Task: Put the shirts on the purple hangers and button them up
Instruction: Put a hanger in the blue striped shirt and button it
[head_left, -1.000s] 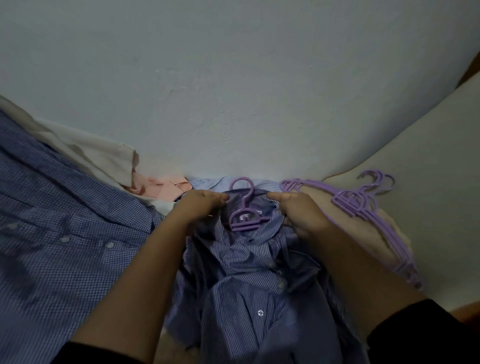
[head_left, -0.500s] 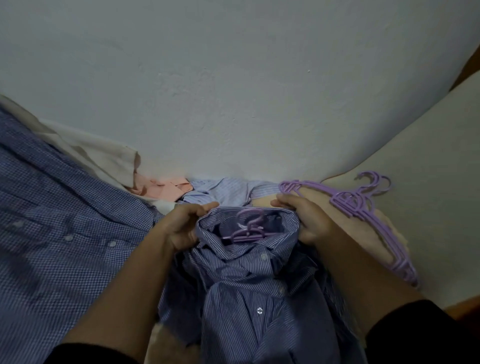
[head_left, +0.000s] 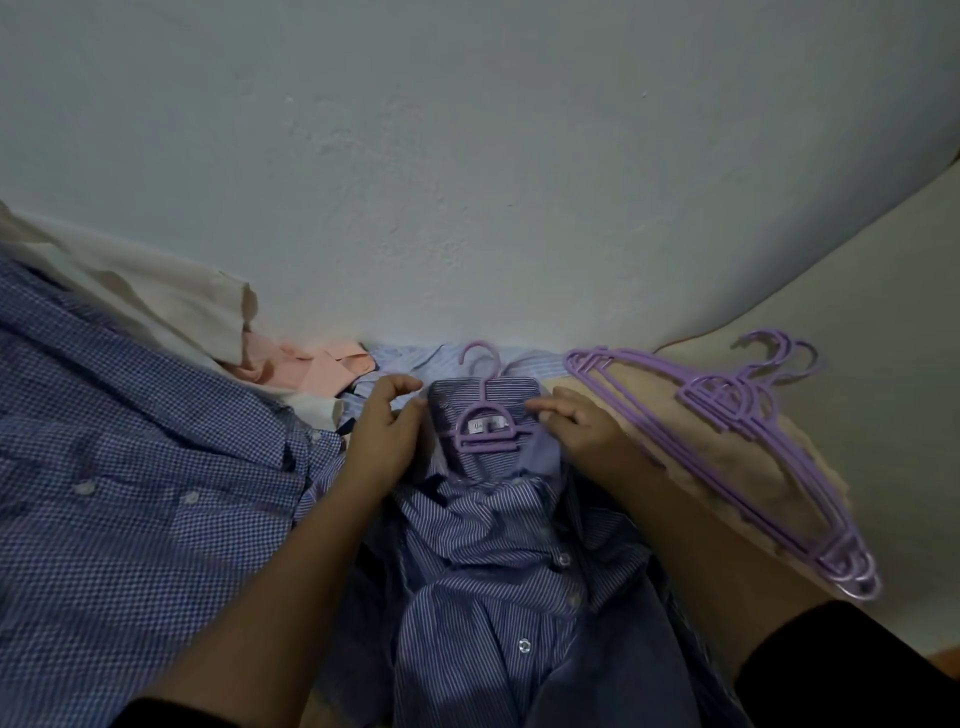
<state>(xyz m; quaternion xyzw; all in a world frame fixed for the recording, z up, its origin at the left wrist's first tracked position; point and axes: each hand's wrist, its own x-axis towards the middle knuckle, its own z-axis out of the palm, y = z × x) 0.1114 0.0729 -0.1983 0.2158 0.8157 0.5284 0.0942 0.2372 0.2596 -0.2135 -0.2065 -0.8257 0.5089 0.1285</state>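
Observation:
A blue striped shirt (head_left: 498, 577) lies in front of me with a purple hanger (head_left: 485, 423) inside its neck, the hook poking out above the collar. My left hand (head_left: 387, 436) pinches the left side of the collar. Fingers of my right hand (head_left: 574, 431) grip the collar's right edge next to the hanger. Several buttons run down the shirt's front; the lower placket looks closed, the top part near the collar is crumpled.
A stack of spare purple hangers (head_left: 727, 441) lies on a beige cushion (head_left: 737, 467) at the right. A blue checked shirt (head_left: 130, 493) spreads at the left, with white cloth (head_left: 156, 301) and a pink garment (head_left: 311, 369) behind it. A pale wall (head_left: 467, 156) rises close behind.
The collar, raised over the hanger half a second ago, now lies folded back, showing the hanger's hook and neck. Both hands stay at the collar's sides.

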